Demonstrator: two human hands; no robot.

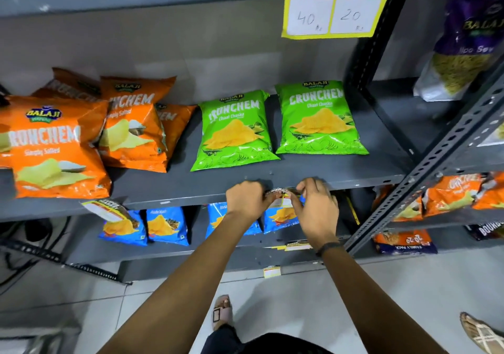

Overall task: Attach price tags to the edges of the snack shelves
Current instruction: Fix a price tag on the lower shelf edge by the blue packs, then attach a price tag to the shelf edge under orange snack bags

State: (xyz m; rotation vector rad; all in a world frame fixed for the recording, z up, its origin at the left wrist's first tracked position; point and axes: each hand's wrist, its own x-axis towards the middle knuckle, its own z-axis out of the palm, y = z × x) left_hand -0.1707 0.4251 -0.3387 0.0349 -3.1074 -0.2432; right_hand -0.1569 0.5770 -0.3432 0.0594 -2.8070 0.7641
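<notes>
A yellow and white price tag (281, 197) lies against the front edge of the grey middle shelf (174, 199), below two green Crunchem bags (234, 130). My left hand (246, 198) pinches the tag's left end and my right hand (315, 206) holds its right end, fingers curled over the shelf lip. Another price tag (102, 209) hangs tilted from the same edge further left. A large yellow price tag (335, 7) reading 40 and 20 hangs from the top shelf.
Orange Crunchem bags (54, 146) fill the shelf's left side. Blue snack bags (166, 225) stand on the lower shelf, whose edge carries a tag (296, 246). A perforated grey upright (425, 173) and a neighbouring rack with more snacks stand right. My sandalled feet are on the tiled floor.
</notes>
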